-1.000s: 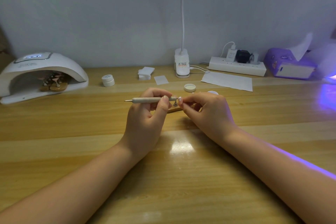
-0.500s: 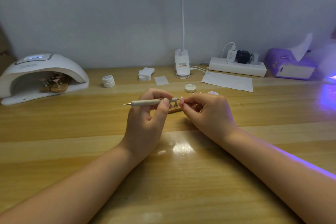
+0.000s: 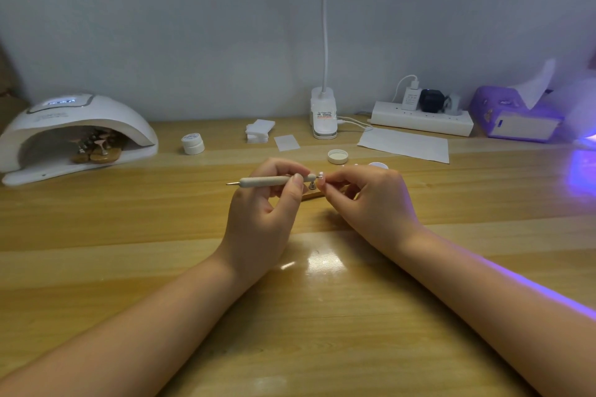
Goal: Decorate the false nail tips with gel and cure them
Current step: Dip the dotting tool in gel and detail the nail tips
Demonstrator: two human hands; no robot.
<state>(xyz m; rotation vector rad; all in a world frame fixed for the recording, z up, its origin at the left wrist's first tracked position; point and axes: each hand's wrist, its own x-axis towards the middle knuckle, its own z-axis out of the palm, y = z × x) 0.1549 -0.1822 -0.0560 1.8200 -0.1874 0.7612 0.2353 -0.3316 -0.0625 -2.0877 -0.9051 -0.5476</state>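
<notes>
White gel pot (image 3: 193, 143), lid print unreadable

wooden table (image 3: 129, 235) | nail lamp (image 3: 77, 132) left | power strip (image 3: 419, 121), paper sheet (image 3: 404, 145) back right

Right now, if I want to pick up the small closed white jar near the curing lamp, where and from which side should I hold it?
Probably pinch the small white jar across its round side wall, coming straight down from above. It stands upright and alone on the table, with the curing lamp to its left, so fingers fit on either side.
</notes>
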